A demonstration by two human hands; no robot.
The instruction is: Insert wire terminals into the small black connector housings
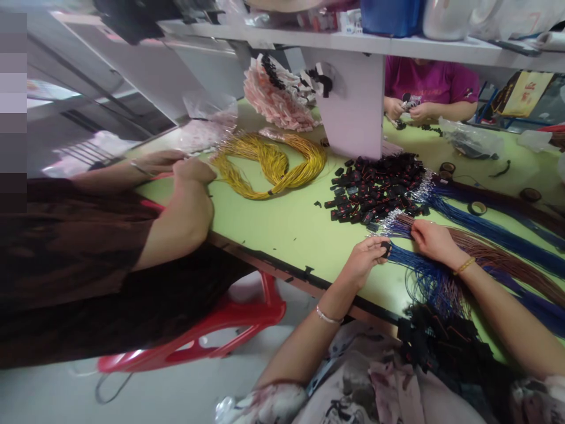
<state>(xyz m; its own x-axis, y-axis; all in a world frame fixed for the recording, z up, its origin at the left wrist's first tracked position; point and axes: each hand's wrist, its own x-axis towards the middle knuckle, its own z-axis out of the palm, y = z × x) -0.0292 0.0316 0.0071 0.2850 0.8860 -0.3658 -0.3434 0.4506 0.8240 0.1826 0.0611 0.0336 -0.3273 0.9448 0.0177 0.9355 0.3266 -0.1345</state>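
My left hand (367, 258) is closed on a small black connector housing (385, 249) close to the table's front edge. Blue wires (408, 259) run from that spot toward the right. My right hand (435, 240) is closed at the brown wire bundle, by its silver terminal ends (394, 222); whether a single wire lies in its fingers is too small to see. Beyond both hands spreads a heap of loose black connector housings (371, 188). Near my lap, wired black housings (445, 338) hang in a pile at the table edge.
Blue wire bundles (481, 221) and tape rolls (477, 208) lie to the right. A yellow wire bundle (304, 165) rests left of the housings, near a co-worker's arm (180, 218). A shelf (282, 36) crosses overhead on a white panel (353, 112). Another person sits opposite. A red stool (247, 324) stands below.
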